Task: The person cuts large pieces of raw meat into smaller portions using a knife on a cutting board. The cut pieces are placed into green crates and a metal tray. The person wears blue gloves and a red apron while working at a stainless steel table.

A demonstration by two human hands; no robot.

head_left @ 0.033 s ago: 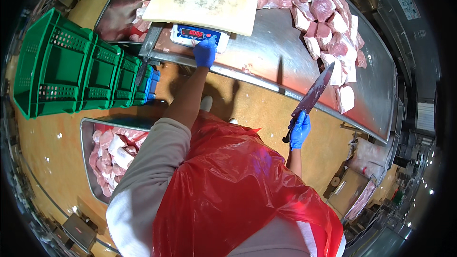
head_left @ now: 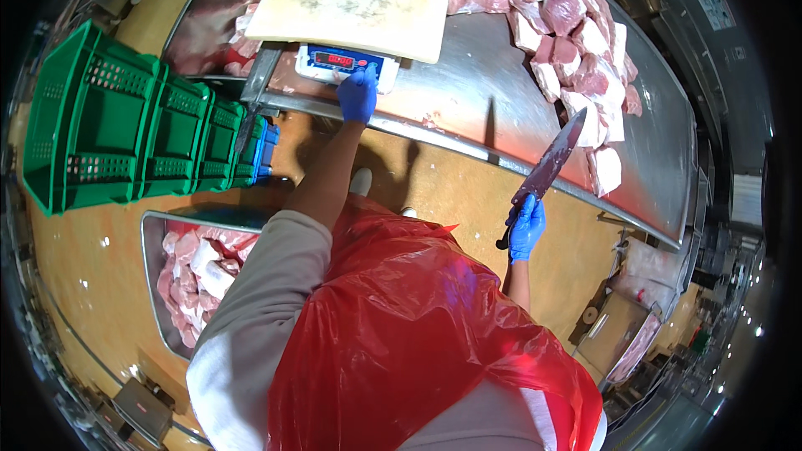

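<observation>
At the near edge of the steel table, my blue-gloved left hand rests its fingers on the front panel of a digital scale with a lit red display. The hand holds nothing, and its fingers reach toward the buttons. A stained, cream-coloured cutting board lies on top of the scale and hides most of it. My right hand, also in a blue glove, is closed round the dark handle of a wide-bladed butcher knife. The blade points up and right, its tip overlapping the near pieces of raw meat in view.
Raw meat with white fat is heaped on the right of the steel table. On the left stand stacked green crates. Below them a metal tub holds more meat. A red plastic apron covers my front.
</observation>
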